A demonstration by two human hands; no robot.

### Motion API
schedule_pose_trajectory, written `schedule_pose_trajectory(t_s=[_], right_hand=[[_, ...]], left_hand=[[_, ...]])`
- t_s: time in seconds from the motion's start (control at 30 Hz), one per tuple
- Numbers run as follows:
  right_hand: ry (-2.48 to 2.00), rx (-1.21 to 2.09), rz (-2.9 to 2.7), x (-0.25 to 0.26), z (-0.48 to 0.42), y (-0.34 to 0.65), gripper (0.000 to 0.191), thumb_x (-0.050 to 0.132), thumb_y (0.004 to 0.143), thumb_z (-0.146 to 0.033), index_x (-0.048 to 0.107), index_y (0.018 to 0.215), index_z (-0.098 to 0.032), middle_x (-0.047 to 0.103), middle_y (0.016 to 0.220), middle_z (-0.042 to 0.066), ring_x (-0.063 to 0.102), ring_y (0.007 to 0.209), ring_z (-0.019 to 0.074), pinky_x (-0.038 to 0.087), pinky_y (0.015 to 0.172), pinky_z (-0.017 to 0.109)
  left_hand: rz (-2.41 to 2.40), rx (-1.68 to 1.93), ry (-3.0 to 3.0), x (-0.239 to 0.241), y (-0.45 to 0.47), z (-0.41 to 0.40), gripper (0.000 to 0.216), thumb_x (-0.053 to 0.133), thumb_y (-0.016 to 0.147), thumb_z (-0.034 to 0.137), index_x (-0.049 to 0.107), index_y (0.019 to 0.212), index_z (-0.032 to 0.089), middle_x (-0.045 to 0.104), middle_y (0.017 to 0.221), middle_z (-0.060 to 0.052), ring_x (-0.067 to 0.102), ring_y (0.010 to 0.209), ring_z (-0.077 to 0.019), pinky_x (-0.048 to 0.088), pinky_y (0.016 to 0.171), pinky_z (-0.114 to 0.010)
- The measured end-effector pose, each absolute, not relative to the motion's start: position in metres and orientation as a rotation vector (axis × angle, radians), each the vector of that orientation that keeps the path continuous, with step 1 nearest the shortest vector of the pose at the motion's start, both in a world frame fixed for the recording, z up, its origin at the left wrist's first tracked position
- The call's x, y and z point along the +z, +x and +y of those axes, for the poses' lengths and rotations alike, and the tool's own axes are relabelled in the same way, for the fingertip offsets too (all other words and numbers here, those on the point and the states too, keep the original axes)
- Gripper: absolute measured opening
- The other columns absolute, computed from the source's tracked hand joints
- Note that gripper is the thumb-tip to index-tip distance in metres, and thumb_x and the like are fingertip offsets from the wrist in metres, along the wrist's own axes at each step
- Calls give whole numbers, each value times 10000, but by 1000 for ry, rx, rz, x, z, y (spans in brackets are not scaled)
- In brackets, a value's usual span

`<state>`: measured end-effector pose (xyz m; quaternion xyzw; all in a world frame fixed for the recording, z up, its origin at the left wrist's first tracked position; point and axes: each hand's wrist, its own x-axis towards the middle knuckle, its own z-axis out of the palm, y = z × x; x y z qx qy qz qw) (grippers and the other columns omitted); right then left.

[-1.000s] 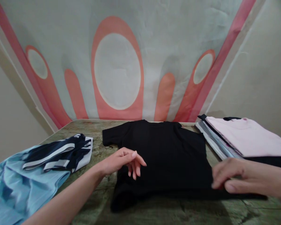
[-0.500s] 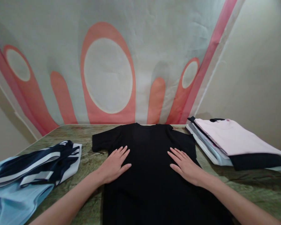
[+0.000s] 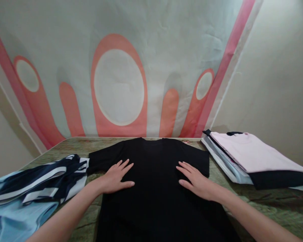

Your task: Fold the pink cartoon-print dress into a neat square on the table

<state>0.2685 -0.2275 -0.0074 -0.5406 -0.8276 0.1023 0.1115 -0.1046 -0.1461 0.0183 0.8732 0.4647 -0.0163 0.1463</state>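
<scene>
A black short-sleeved T-shirt (image 3: 154,195) lies spread out in front of me, its neckline at the far side and both sleeves stretched to the sides. My left hand (image 3: 116,177) rests flat on the left of its chest, fingers spread. On the right of the chest lies my right hand (image 3: 195,181), also flat with the fingers apart. Neither hand grips the cloth. The shirt's lower hem runs out of view at the bottom.
Folded clothes (image 3: 260,151), a pink shirt on top, are stacked at the right. Loose dark navy garments with white stripes (image 3: 45,179) lie over light blue clothing (image 3: 17,218) at the left. The wood-patterned table (image 3: 91,215) meets a printed wall behind.
The T-shirt has shifted left and its sleeves lie straighter, the left one now reaching the striped garments. Both my hands have moved slightly left with it.
</scene>
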Motion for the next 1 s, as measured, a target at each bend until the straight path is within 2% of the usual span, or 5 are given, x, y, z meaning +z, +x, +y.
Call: schedule_pose_trajectory(t_s=[0.17, 0.3, 0.6, 0.83, 1.0], right_hand=[[-1840, 26, -2181, -18, -150, 293, 624, 275, 880, -547, 352, 1365, -163, 232, 1465, 110, 171, 1346, 263, 202, 1073, 457], [-2238, 137, -2011, -43, -104, 324, 656, 172, 873, -597, 311, 1386, -212, 216, 1475, 74, 206, 1335, 278, 183, 1058, 504], [-2186, 47, -2102, -58, -81, 366, 622, 144, 881, -573, 249, 1406, -255, 217, 1478, 17, 178, 1347, 229, 156, 1076, 460], [-2228, -9, -2096, -64, -75, 371, 626, 161, 882, -548, 252, 1409, -221, 233, 1472, 48, 181, 1344, 257, 169, 1068, 456], [-2329, -32, -1956, -64, -79, 372, 616, 181, 873, -541, 317, 1382, -223, 293, 1445, 76, 230, 1317, 300, 185, 1037, 520]], left_hand=[[1303, -23, 2595, 6, -100, -125, 766, 359, 785, 698, 235, 1407, 269, 133, 1477, -97, 122, 1345, -327, 148, 1053, -474], [1319, -9, 2630, 3, -102, -116, 692, 303, 827, 669, 198, 1409, 310, 114, 1484, -59, 85, 1356, -301, 97, 1056, -488], [1237, -35, 2673, 4, -93, -92, 694, 287, 836, 664, 211, 1409, 281, 122, 1483, -77, 83, 1358, -288, 77, 1057, -490], [1286, 408, 2633, 6, -111, -112, 551, 466, 833, 494, 455, 1276, 167, 353, 1395, -120, 230, 1323, -267, 179, 1079, -412], [1546, 890, 1981, 8, -146, -170, 612, 573, 747, 462, 397, 1253, 165, 421, 1263, -144, 455, 1150, -277, 414, 929, -434]])
